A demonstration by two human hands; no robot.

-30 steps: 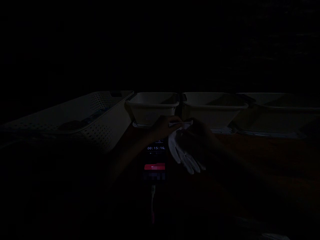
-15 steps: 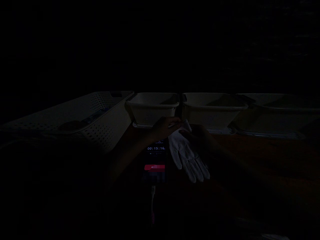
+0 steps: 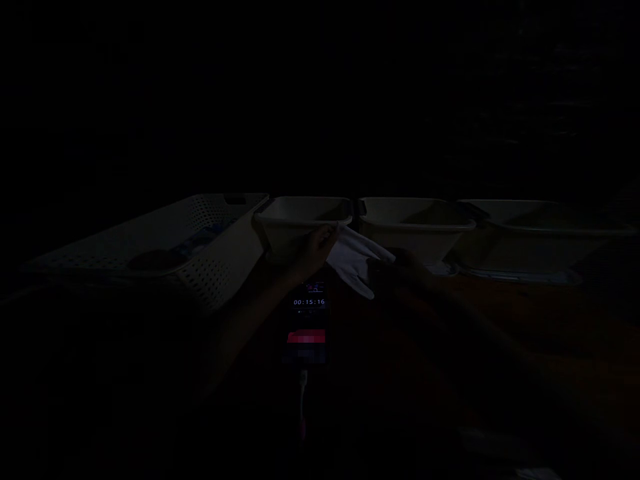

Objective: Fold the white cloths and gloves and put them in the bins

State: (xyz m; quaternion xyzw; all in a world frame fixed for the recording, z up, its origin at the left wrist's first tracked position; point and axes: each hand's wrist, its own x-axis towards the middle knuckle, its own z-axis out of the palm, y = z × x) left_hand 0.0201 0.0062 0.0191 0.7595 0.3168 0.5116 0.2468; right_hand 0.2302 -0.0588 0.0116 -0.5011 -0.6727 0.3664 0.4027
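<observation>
The scene is very dark. A white cloth glove (image 3: 350,257) is held up above the table, its fingers pointing right and down. My left hand (image 3: 316,248) pinches it by its upper left end, fingers closed. At the glove's finger side is my right hand (image 3: 413,270), dim and partly lost in shadow. It overlaps or touches the glove fingers, but whether it grips them is not clear. Below the glove lies a phone (image 3: 306,323) with a lit timer reading 00:15:16 and a red bar.
A perforated white basket (image 3: 245,247) on the left holds dark and bluish items. Pale tubs stand in a row beyond my hands: a left tub (image 3: 300,227), a middle tub (image 3: 415,240) and a right tub (image 3: 525,250). A white cable (image 3: 303,387) runs from the phone toward me.
The glove has swung up from hanging fingers-down to lying more sideways. My left hand has moved slightly left with its end. My right hand has shifted from the cuff to the finger side.
</observation>
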